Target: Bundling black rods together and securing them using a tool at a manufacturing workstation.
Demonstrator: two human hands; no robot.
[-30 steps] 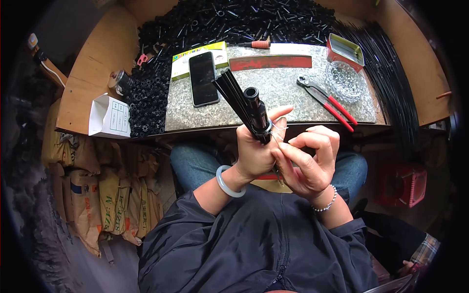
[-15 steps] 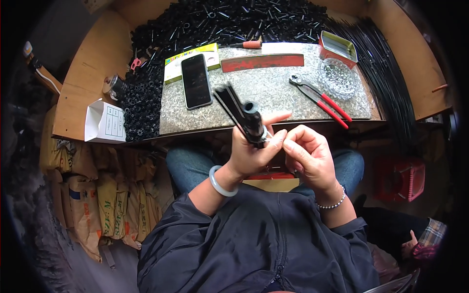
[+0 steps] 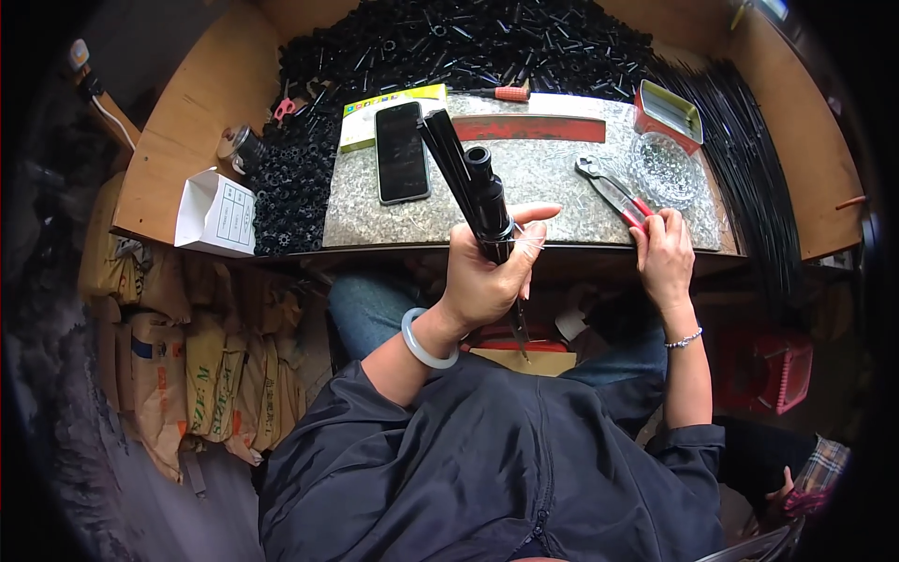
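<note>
Two hands busy: left hand (image 3: 487, 281) clenched round black rod bundle (image 3: 468, 183); right hand (image 3: 665, 258) grasping red-handled pliers (image 3: 613, 195).

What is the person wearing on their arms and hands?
Both hands are bare, with no gloves. The left hand has a smooth, pale, round bangle on its wrist. The right hand has a thin beaded bracelet. Dark, shiny jacket sleeves are pushed up toward the elbows.

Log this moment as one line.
left hand: grips black rod bundle, upright over stone slab | right hand: on red-handled pliers at slab edge | phone: flat on slab
</note>
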